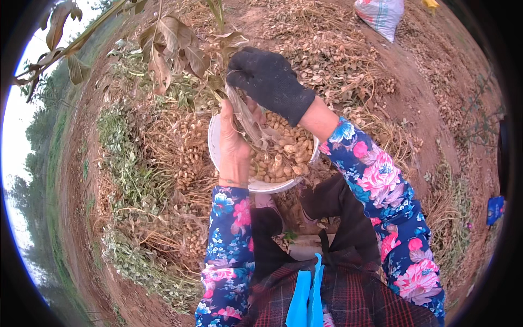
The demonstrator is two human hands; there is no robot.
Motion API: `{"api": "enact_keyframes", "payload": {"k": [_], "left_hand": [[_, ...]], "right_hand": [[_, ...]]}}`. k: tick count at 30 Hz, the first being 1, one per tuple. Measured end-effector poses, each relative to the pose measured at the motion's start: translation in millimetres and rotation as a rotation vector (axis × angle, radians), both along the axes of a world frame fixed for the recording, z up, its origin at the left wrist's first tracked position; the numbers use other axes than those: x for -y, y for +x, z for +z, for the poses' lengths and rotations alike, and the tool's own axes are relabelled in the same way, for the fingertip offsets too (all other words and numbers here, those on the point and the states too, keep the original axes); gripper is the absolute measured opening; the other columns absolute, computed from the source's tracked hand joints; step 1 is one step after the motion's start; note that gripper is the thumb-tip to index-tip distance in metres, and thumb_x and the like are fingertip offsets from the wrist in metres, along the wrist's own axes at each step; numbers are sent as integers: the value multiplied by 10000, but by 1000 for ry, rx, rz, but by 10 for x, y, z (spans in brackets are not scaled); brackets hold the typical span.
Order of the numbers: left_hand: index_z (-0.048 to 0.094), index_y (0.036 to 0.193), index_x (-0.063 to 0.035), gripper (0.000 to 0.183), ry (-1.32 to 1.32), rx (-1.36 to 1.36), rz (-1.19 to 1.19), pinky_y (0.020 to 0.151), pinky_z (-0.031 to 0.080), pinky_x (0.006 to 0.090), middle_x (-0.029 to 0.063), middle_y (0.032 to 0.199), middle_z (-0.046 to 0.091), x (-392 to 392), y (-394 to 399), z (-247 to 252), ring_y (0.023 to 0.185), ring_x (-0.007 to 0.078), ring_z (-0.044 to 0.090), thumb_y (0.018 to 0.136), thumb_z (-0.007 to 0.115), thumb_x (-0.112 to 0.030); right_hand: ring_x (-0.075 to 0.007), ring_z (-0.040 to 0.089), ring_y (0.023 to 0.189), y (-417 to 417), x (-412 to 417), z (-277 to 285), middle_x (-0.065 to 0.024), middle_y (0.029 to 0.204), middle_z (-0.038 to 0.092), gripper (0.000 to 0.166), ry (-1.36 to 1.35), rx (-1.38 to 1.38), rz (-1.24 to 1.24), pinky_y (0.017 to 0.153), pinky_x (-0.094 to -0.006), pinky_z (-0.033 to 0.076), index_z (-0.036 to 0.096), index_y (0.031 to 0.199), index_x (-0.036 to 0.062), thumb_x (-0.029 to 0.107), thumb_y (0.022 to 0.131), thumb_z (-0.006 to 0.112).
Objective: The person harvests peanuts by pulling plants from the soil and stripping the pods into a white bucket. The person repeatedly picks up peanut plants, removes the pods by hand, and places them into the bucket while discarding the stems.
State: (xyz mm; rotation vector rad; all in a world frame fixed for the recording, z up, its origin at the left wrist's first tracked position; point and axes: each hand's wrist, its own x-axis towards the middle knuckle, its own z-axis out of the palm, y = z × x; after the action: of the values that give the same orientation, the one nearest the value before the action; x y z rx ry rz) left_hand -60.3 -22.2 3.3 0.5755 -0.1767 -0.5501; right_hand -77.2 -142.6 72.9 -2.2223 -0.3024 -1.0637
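Note:
My right hand (267, 83) wears a black knit glove and is closed around the upper end of a crumpled greyish strip (244, 114). Whether that strip is thin film or cloth, I cannot tell. My left hand (236, 139) is bare, with its thumb up on one side of the strip and its fingers, partly hidden, on the other. Both hands are above a white tub (271, 187) that holds unshelled peanuts (282, 159). The strip's lower end hangs over the peanuts. Dried leaves (177, 41) on a stem reach in close to my right hand.
Pulled peanut plants (190, 159) with pods lie in heaps left of the tub, and more plants (347, 61) lie beyond it. A filled white woven sack (382, 16) stands at the far right. A blue object (495, 210) is at the right edge.

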Motion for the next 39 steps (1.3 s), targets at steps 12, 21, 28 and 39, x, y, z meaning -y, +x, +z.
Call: {"api": "enact_keyframes", "payload": {"k": [12,21,28,39], "left_hand": [[497,868,21,215,-184,-31,80,722,443,326,79,793,508,-187,203,67,705,184,487,677,541,-65],[428,692,-64,124,-119,-70,96,531,349,265,3,601,373,-89,241,-21,546,125,374,762,530,-65],[403,667,-81,166,-28,-99,278,512,348,265,-4,581,364,-57,269,-14,511,122,357,758,542,-83],[434,647,-84,150,26,-235,514,562,416,306,14,579,447,-101,308,-78,527,149,439,723,563,-93]], "right_hand": [[-168,599,815,-378,322,-322,-83,896,625,266,533,-343,177,714,-283,469,606,962,56,239,771,636],[-171,552,928,-544,235,-800,-92,1012,593,500,479,-526,447,799,-301,438,534,1148,60,310,741,683],[-233,576,888,-576,57,-911,-102,916,605,354,398,-334,194,748,-332,445,608,991,69,289,724,681],[-296,544,721,-394,-85,-843,-108,754,541,236,11,62,-67,604,-391,425,584,819,90,288,717,660]]}}
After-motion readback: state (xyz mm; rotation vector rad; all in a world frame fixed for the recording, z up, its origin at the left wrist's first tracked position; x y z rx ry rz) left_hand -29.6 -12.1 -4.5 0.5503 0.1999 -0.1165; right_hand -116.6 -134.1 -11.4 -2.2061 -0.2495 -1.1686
